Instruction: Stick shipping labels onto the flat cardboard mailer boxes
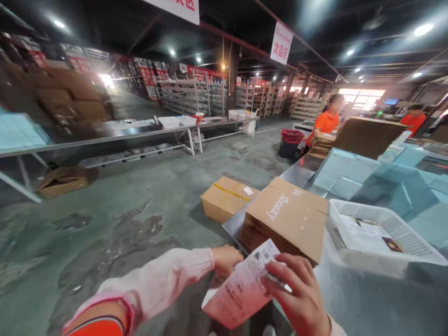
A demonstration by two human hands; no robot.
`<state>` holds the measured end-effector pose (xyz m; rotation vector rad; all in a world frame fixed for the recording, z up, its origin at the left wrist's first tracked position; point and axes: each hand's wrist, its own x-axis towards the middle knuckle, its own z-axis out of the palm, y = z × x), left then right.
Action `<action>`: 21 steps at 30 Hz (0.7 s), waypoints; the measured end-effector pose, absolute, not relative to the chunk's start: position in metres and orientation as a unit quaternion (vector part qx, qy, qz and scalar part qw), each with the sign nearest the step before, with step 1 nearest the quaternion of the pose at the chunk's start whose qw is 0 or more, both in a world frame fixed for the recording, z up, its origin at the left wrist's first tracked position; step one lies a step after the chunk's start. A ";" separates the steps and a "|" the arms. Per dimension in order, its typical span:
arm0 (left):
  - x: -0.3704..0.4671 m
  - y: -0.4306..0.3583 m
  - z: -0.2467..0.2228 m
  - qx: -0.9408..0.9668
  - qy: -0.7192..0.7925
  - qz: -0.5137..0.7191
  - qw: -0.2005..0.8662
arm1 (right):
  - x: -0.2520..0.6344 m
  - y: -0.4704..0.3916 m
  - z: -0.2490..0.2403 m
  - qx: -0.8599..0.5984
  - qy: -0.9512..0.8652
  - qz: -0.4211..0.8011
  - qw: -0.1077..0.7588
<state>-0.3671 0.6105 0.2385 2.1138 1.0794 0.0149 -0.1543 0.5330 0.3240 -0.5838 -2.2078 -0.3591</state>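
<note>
Right up close, we have the printed sheet (241, 289) tilted between our two hands, just in front of the stack of flat boxes (289, 214). Our right hand (303, 291) pinches its right edge, fingers bent over the print, while our left hand (226, 259) is curled at the upper left edge; whether those left fingers grip the paper, we can't tell. The lower left corner curls up, so the handling here calls for a light, even pull from both sides, thumbs low, so the sheet lies flat without creasing the barcode. We do well to work clear of the box corner, which could snag the paper. Under the stack runs the metal table (357, 298), and on it, to the right, sits the white basket (381, 263) with papers (367, 235) inside. Beyond the table's left edge, a taped carton (224, 200) sits lower down. Farther on there's a bin (290, 144) with a red liner, a person in orange (325, 122) beside it, and long shelves (192, 95) way at the back.
</note>
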 end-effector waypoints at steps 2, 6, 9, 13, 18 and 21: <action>-0.382 0.609 0.243 0.815 0.420 0.072 0.392 | -0.170 0.533 0.308 -0.236 -0.844 -0.172 0.450; -0.403 0.598 0.269 0.751 0.360 0.169 0.527 | -0.192 0.534 0.269 -0.244 -0.834 -0.150 0.472; -0.404 0.582 0.279 0.627 0.378 0.304 0.610 | -0.198 0.533 0.250 -0.315 -0.791 -0.087 0.518; -0.391 0.559 0.281 0.542 0.420 0.410 0.601 | -0.199 0.521 0.251 -0.486 -0.595 0.265 0.583; -0.376 0.551 0.298 0.525 0.355 0.384 0.672 | -0.195 0.504 0.276 -0.497 -0.527 0.468 0.506; -0.363 0.560 0.312 0.514 0.302 0.329 0.732 | -0.183 0.502 0.287 -0.508 -0.550 0.496 0.439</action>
